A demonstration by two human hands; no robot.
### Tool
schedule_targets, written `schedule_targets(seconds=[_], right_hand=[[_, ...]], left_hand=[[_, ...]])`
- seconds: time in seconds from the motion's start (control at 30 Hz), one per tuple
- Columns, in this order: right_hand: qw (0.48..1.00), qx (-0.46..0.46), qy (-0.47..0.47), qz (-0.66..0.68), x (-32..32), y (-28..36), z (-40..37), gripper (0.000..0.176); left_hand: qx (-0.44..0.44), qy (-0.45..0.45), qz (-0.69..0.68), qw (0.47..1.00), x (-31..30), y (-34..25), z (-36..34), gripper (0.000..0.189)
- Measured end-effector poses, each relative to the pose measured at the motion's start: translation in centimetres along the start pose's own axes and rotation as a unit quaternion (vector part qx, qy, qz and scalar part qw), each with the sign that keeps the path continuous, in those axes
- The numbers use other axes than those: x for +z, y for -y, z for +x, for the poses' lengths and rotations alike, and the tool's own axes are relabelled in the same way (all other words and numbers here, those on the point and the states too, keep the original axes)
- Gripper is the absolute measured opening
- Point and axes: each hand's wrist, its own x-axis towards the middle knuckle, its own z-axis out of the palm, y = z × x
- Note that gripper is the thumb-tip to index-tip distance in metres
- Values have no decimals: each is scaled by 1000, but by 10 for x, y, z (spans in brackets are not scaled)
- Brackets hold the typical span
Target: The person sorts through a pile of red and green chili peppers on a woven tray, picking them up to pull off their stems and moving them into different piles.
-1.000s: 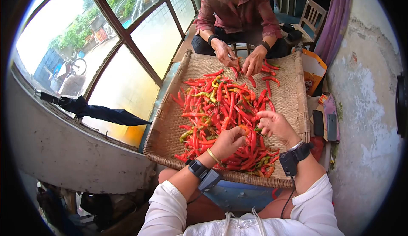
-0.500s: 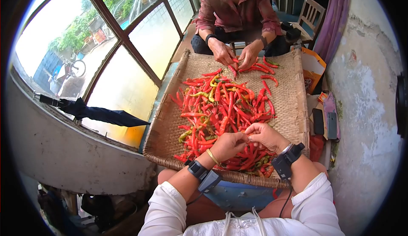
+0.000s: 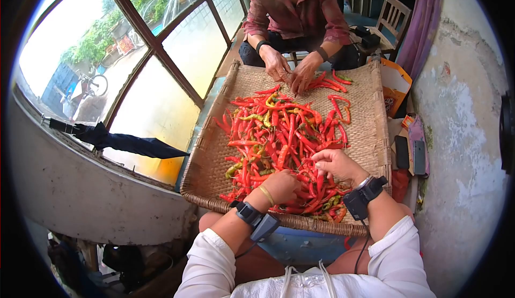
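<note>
A heap of red chili peppers (image 3: 284,137), with some green and yellowish ones in it, lies in a large woven tray (image 3: 206,174). My left hand (image 3: 282,186) is low over the near part of the heap, fingers curled down among the peppers; whatever is in them is hidden. To its right, my right hand (image 3: 338,165) has thumb and fingers apart just above the peppers. A red chili (image 3: 320,181) is directly below its fingertips.
Across the tray sits another person in a dark red shirt (image 3: 300,21), both hands (image 3: 292,74) together over its far end. More chilies (image 3: 331,83) lie beside those hands. A folded umbrella (image 3: 131,142) leans along the window. Two phones (image 3: 418,157) lie at the right.
My hands, together with fingertips meeting before, have parted: the left went down into the heap, the right opened. The other person's hands shifted slightly and a chili lies newly at the right.
</note>
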Motion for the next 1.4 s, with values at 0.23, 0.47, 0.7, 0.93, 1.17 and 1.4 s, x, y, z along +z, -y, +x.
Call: schedule_targets(seconds=[0.23,0.47,0.7,0.93,1.17,1.4], right_hand=[[952,-166,77,-246,25,-5,-11,28],[981,-54,42,-183,23,11,-17,23],[925,-184,-153,296,-32,29,-14,30],[978,-12,-90,189,-17,5,-1,43],[998,8,-37,59,-3,5,-5,26],[923,-69,-58,-374,-5,-21,10,43]], left_hand=[[-68,-200,-143,967,-16,-6,3,13],[-87,-226,-243,939,-16,-13,5,27],[-192,-297,-163,921,-12,1,2,34],[-156,-47,-67,984,-6,-5,2,38],[-120,-2,-1,993,1,-2,6,40],[-110,-27,49,992,12,9,15,17]])
